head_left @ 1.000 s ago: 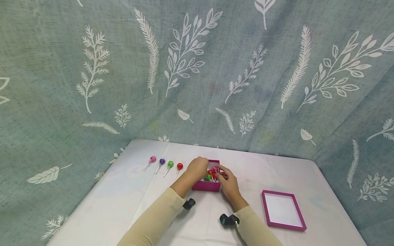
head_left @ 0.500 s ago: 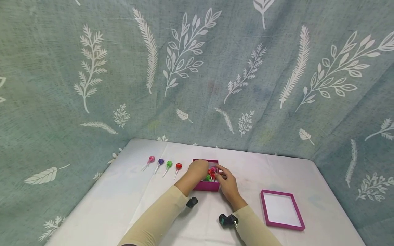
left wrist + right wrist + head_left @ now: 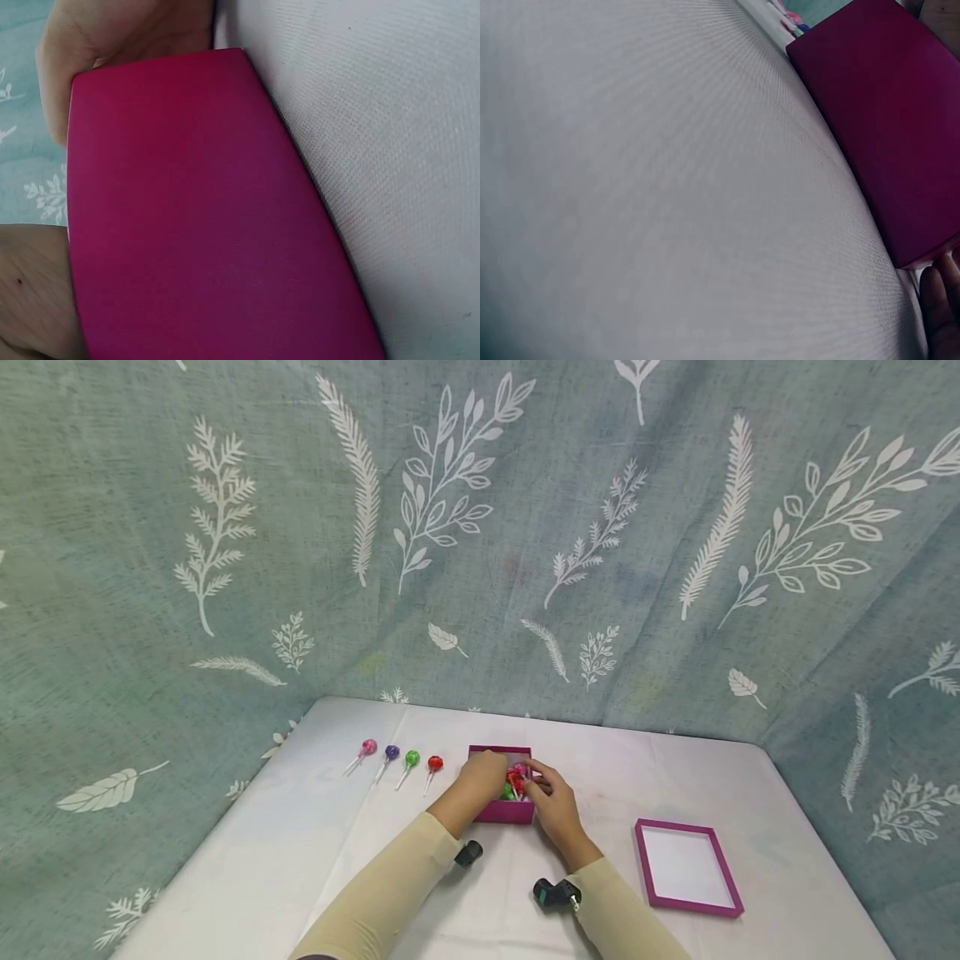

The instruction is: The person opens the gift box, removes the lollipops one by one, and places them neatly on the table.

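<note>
A magenta box (image 3: 504, 812), lidless, stands on the table with several wrapped lollipops (image 3: 517, 782) inside, red, green and pink ones showing. My left hand (image 3: 480, 777) reaches over the box's left part with its fingers down inside, hidden by the back of the hand; I cannot tell what they hold. At the right wall, my right hand (image 3: 557, 808) grips the box, its fingers bent at the rim. The left wrist view is mostly the box's plain front wall (image 3: 180, 202), with a hand at either end. Fingertips (image 3: 934, 289) touch the box's side in the right wrist view.
Left of the box lie a pink lollipop (image 3: 367, 747), a purple one (image 3: 392, 752), a green one (image 3: 412, 758) and a red one (image 3: 435, 763) in a row. The magenta-rimmed lid (image 3: 690, 864) lies inside up at the right. A leaf-patterned cloth (image 3: 480, 527) hangs behind the table.
My left hand has shifted slightly right and lower into the box, so more of the back rim shows. The right hand stays at the box's right wall.
</note>
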The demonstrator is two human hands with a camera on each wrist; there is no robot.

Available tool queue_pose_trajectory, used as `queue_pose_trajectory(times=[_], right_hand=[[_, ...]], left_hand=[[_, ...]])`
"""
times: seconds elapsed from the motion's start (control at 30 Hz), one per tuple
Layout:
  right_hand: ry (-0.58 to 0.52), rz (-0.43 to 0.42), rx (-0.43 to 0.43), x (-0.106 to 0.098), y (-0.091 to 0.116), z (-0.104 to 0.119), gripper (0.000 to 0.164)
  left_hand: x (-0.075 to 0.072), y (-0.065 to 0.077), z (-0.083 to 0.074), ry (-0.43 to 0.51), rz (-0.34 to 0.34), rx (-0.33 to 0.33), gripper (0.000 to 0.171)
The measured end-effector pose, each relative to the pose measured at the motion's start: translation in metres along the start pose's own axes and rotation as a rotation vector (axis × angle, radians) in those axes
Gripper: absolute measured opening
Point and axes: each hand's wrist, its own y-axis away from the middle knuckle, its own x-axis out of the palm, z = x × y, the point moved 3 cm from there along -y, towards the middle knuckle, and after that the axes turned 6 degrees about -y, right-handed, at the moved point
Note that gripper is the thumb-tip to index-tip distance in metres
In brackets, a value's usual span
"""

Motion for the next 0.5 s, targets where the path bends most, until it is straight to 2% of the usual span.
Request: queue_pose_trajectory(times=[0.17,0.37,0.5], right_hand=[[-0.007,0.009,-0.005,0.0001,0.0005,0.0006,0.041],[-0.008,0.009,-0.023,-0.0020,-0.0017,0.0030,0.041],[-0.010,0.010,-0.022,-0.0023,-0.0010,0.0017,0.041]], left_hand=[[-0.0003,0.0011,-0.0007,-0.018,-0.020,0.020,0.015],[-0.0055,0.0010,-0.0004,-0.045,-0.121,0.057,0.016],[-0.0092,0.0013,0.0008,-0.002,-0.158,0.064,0.021]])
